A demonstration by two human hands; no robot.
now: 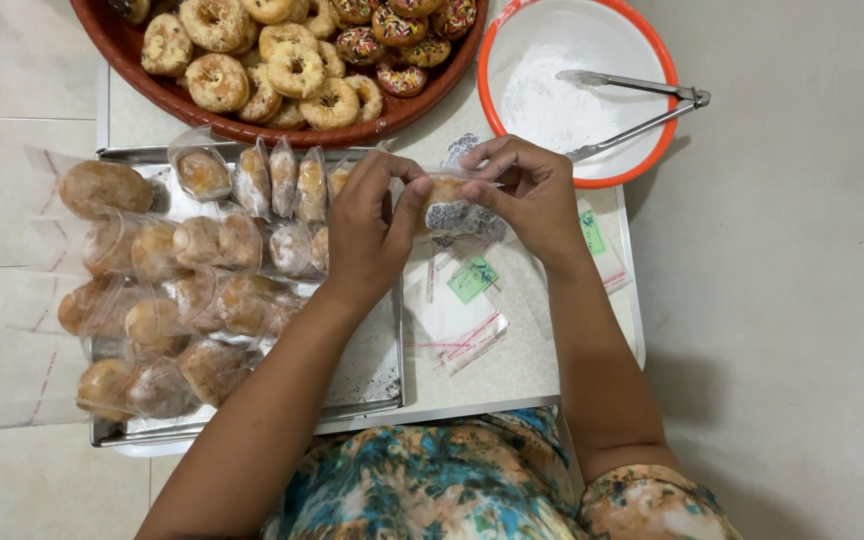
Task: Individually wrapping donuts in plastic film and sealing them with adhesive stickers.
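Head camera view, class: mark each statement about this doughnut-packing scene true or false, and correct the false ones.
1. Both hands, left hand and right hand, hold one bagged doughnut. True.
2. The metal tongs lie on the tray. False: they rest in the white bowl with the orange rim.
3. The metal tray holds doughnuts wrapped in clear bags. True.
4. The brown dish is empty. False: it is piled with unwrapped doughnuts.

Both hands (452,205) on a bagged doughnut (445,190) above a metal tray (377,380)
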